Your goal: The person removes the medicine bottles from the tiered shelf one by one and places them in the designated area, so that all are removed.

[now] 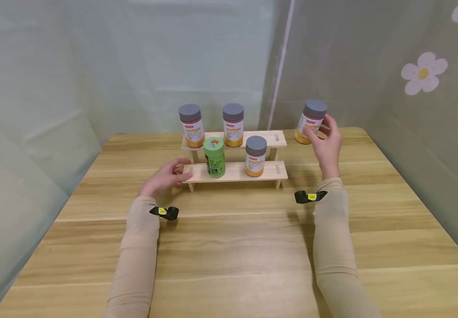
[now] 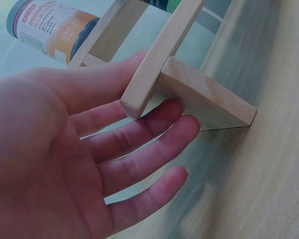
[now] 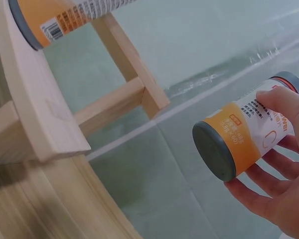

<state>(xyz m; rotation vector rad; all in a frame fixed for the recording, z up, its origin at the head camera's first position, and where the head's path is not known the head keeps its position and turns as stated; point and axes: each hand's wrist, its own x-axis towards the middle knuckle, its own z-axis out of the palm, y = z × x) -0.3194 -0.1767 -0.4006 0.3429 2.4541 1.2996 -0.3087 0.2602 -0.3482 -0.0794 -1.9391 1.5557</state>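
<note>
Grey-lidded jar [image 1: 310, 121] held aloft, upper right of the head view
Fingers of the right hand [image 1: 327, 145] grip it, tilted; those of the left hand [image 1: 168, 176] hold the lower shelf [image 1: 234, 170]. A slipping grip could drop it; a jolted shelf could topple the green jar [image 1: 215, 158].

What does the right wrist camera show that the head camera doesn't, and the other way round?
Only the right wrist view shows the dark bottom of the held jar and a barcode on another jar.

Only the head view shows the left hand, the green jar and the flowers on the backdrop.

Both show the right hand gripping its jar, the wooden shelves and the table.
</note>
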